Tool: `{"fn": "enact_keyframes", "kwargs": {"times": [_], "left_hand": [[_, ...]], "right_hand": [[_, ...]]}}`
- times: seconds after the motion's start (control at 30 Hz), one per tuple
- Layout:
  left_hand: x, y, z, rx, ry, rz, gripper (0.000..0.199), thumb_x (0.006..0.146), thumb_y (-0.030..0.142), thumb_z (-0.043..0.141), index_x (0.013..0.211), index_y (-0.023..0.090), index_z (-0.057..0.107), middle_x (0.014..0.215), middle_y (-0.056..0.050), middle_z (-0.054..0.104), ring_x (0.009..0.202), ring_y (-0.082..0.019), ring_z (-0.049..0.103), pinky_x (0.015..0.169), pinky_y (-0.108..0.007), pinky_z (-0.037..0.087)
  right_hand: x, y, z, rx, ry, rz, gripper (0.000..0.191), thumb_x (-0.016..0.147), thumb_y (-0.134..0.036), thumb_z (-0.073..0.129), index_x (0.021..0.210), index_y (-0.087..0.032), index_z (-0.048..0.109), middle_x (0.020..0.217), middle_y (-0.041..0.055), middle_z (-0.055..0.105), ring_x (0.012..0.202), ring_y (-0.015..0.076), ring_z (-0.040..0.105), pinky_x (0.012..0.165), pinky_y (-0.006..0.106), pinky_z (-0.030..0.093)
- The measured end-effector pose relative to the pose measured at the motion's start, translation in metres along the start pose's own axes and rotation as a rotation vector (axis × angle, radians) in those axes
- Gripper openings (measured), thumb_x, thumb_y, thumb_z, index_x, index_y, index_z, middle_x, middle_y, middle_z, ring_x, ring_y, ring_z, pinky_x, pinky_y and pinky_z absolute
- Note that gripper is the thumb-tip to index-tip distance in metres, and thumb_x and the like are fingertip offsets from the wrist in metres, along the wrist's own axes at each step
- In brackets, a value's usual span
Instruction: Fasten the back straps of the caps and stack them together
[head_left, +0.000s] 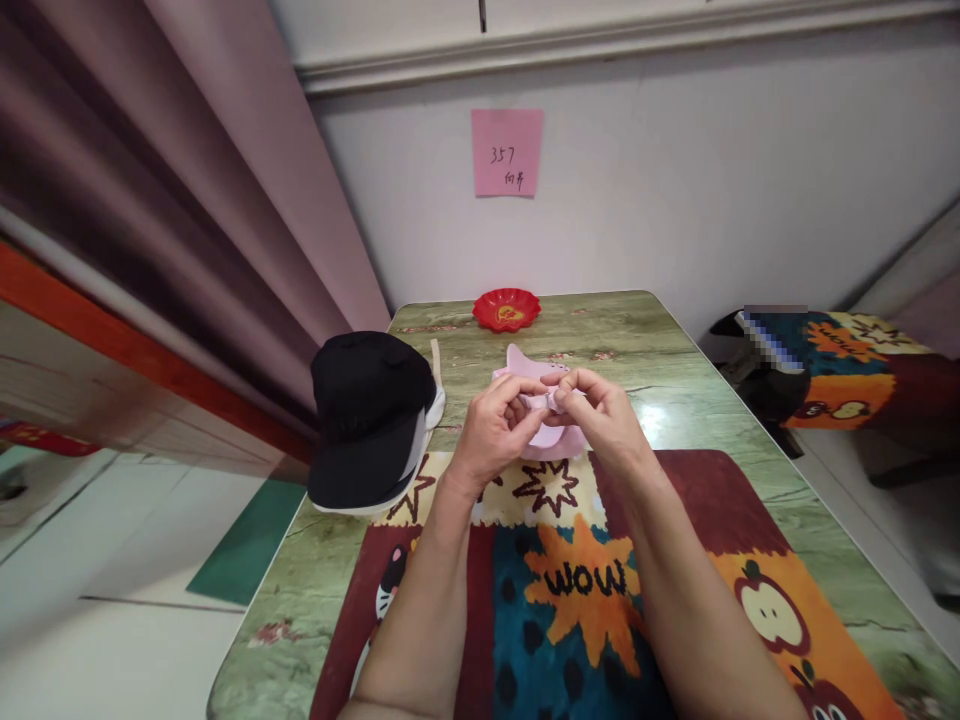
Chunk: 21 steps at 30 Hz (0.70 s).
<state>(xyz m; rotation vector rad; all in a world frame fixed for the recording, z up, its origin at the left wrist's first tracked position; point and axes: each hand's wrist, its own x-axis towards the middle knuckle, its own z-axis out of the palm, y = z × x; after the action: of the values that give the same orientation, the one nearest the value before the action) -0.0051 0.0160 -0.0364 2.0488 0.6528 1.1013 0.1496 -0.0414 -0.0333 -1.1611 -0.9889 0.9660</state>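
Note:
A pink cap (553,445) is in the middle of the table, partly covered by my two hands. My left hand (495,420) pinches one part of its narrow strap (538,401) between thumb and fingers. From the other side, my right hand (600,410) grips the same strap, the fingertips of both hands nearly meeting. A small fastener seems to sit between them, too small to make out. Left of my hands, a black cap (367,410) is stacked over lighter-coloured caps, a beige strap (435,358) sticking up behind it.
A red scalloped dish (506,310) stands at the table's far edge. A colourful patterned mat (517,600) covers the near part of the green marbled table (427,325). A curtain (225,130) hangs at left; a patterned-cloth seat (840,385) is at right.

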Motion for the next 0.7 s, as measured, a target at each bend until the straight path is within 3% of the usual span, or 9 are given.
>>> {"fn": "enact_keyframes", "kwargs": {"times": [0.3, 0.7], "left_hand": [[0.001, 0.002, 0.000, 0.035, -0.003, 0.045, 0.018, 0.084, 0.015, 0.067, 0.102, 0.018, 0.070, 0.073, 0.003, 0.061, 0.055, -0.008, 0.051, 0.060, -0.023, 0.046], [0.001, 0.002, 0.000, -0.003, -0.019, 0.030, 0.012, 0.086, 0.020, 0.069, 0.098, 0.018, 0.069, 0.083, -0.001, 0.064, 0.060, -0.009, 0.055, 0.056, -0.021, 0.045]], "right_hand": [[0.002, 0.004, 0.003, 0.009, 0.028, 0.045, 0.026, 0.072, -0.036, 0.074, 0.067, -0.018, 0.054, 0.110, 0.0074, 0.068, 0.078, 0.0162, 0.068, 0.073, 0.035, 0.064], [0.002, 0.004, -0.015, -0.019, -0.138, 0.017, 0.024, 0.077, -0.034, 0.077, 0.072, -0.017, 0.061, 0.109, 0.0062, 0.068, 0.076, 0.0118, 0.066, 0.075, 0.028, 0.057]]}}
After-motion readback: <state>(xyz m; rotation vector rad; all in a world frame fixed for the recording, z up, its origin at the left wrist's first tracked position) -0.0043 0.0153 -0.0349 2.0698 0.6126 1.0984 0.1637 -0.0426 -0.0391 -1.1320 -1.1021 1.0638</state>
